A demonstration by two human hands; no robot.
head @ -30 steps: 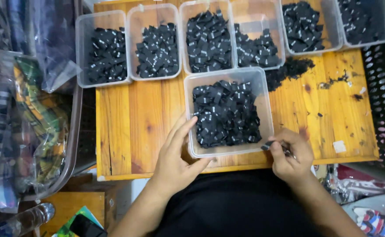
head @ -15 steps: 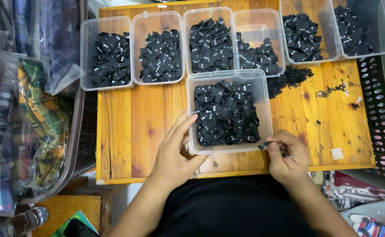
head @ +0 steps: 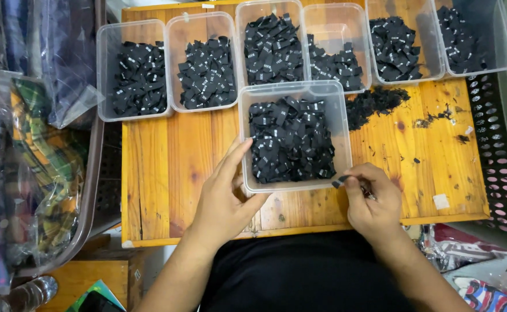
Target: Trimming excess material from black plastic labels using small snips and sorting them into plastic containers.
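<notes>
A clear plastic tub (head: 342, 110) full of small black fabric labels (head: 291, 138) stands on a wooden table (head: 178, 167) right in front of me. My left hand (head: 224, 199) rests against the tub's near left corner, fingers spread along its side. My right hand (head: 372, 202) is at the tub's near right corner, fingers pinched on one small black label (head: 339, 182) and what looks like a thin dark tool.
Several clear tubs of black labels line the table's far edge, among them a left tub (head: 133, 72) and a far right tub (head: 476, 37). A loose heap of labels (head: 377, 103) lies on the wood. Bagged plaid fabric (head: 39, 150) fills a bin at left; a perforated crate (head: 504, 150) stands at right.
The view has shifted slightly. Both hands stay at the tub's near corners; the right hand keeps its pinch on the small label.
</notes>
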